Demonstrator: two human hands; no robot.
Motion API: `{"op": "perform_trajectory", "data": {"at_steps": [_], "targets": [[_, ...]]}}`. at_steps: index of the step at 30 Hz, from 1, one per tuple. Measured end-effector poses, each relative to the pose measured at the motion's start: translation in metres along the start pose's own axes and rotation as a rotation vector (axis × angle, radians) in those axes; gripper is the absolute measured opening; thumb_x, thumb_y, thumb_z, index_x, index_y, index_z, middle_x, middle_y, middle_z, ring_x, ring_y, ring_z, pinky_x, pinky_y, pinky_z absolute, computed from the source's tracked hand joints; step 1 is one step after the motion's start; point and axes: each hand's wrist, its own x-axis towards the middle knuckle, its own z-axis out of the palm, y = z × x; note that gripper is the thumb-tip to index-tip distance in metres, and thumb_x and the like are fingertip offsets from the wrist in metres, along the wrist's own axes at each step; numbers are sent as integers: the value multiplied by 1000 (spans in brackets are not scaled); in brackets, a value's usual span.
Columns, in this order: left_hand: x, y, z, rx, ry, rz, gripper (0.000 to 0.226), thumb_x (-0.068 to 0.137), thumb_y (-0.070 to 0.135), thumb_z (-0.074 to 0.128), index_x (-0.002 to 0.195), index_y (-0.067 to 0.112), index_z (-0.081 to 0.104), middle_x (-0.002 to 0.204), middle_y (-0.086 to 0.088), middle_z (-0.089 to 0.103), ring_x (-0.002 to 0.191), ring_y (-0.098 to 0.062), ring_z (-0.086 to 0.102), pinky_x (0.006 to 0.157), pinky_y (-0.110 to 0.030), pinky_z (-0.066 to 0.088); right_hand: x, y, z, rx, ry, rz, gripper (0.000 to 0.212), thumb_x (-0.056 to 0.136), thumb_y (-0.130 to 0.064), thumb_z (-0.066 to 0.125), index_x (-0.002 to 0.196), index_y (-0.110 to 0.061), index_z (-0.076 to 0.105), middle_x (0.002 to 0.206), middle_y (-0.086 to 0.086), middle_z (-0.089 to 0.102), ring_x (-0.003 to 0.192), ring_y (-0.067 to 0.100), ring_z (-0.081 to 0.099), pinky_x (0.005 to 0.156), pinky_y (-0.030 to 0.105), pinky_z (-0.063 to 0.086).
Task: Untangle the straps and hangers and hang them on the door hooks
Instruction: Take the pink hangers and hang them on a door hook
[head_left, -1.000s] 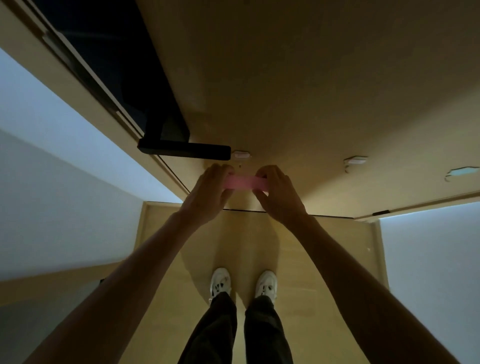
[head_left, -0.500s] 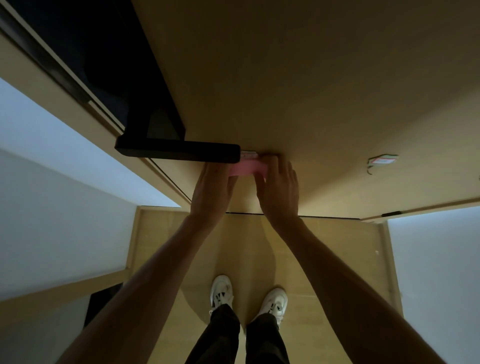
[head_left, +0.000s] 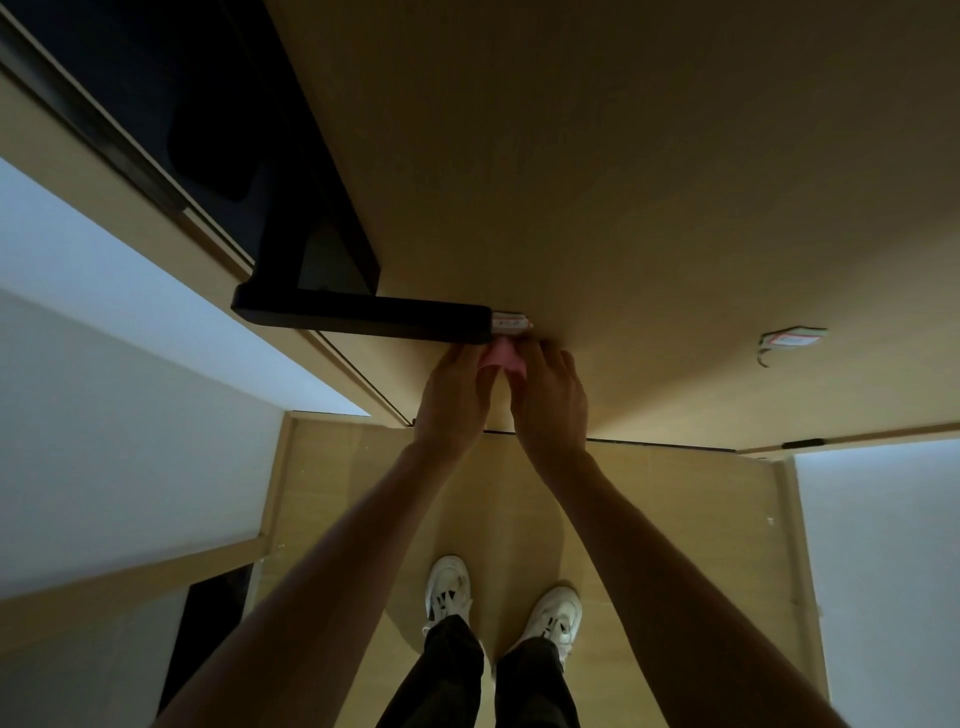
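Head view: two bare forearms are reaching up and forward, converging just under the door handle.
Left hand (head_left: 457, 395): its fingers are curling together and pinching the left end of the pink strap.
Right hand (head_left: 550, 400): its fingers are bending over and gripping the strap's right end; the fingertips are pressing close to the door.
Pink strap (head_left: 501, 356): it is bunching between the two sets of fingers, with only a small folded piece showing; whether it is touching the hook cannot be told.
Near hook (head_left: 509, 322): a small white piece is sitting on the door just above the fingers, at the tip of the handle.
Door handle (head_left: 363, 314): a black lever is running from above the left fingers away to their left.
Door (head_left: 649, 182): its tan face is filling the space beyond the fingers.
Second hook (head_left: 792, 339): it is sitting on the door well to the right of the right fingers.
White shoes (head_left: 448, 587): they are standing on the wooden floor (head_left: 363, 493) far below the fingers, beneath dark trouser legs.
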Motion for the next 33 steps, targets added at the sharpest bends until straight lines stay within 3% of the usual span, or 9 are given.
{"op": "perform_trajectory", "data": {"at_steps": [4, 8, 11, 14, 18, 26, 33], "targets": [[5, 4, -1, -66, -33, -76, 22, 92, 10, 52, 110, 3, 61, 106, -16, 69, 98, -31, 65, 72, -9, 34, 5, -7, 0, 111, -105, 117, 26, 91, -14, 53, 116, -7, 58, 106, 13, 63, 103, 31, 55, 70, 40, 47], [4, 2, -6, 24, -71, -50, 27, 90, 14, 56, 115, 4, 57, 114, -17, 62, 108, -34, 56, 85, -34, 45, -3, -4, -7, 272, -120, 152, 31, 88, -17, 59, 116, -7, 53, 112, 13, 59, 97, 33, 59, 74, 43, 51], [-2, 2, -8, 86, -10, -25, 30, 88, 18, 60, 114, 4, 57, 120, -18, 56, 113, -34, 49, 87, -38, 45, -10, 0, -13, 294, -74, 172, 34, 85, -15, 63, 116, -6, 53, 117, 13, 53, 91, 34, 61, 71, 46, 53], [-1, 1, -11, 53, 8, -37, 34, 86, 17, 63, 114, 1, 54, 117, -21, 54, 105, -36, 55, 82, -42, 50, -9, 0, -18, 276, -50, 138, 33, 83, -16, 67, 113, -7, 55, 117, 10, 53, 94, 30, 60, 70, 43, 53], [2, -2, -17, 46, -17, -67, 38, 83, 17, 65, 114, 1, 51, 111, -18, 57, 102, -32, 56, 80, -38, 48, -4, 2, -24, 266, -55, 100, 31, 82, -18, 69, 108, -8, 57, 113, 7, 56, 96, 28, 59, 70, 37, 51], [-8, 7, -29, 61, -17, 3, 43, 84, 18, 65, 119, -1, 50, 114, -18, 56, 103, -32, 55, 74, -21, 34, -13, 12, -32, 209, -80, 32, 34, 82, -17, 68, 113, -9, 56, 112, 8, 56, 96, 29, 60, 71, 45, 54], [-20, 6, -32, 82, -42, 55, 42, 81, 16, 68, 115, -1, 50, 112, -15, 55, 99, -28, 56, 71, -26, 37, -28, 17, -40, 213, -115, 8, 27, 83, -16, 67, 108, -8, 60, 107, 8, 60, 94, 26, 57, 72, 37, 50]]}}
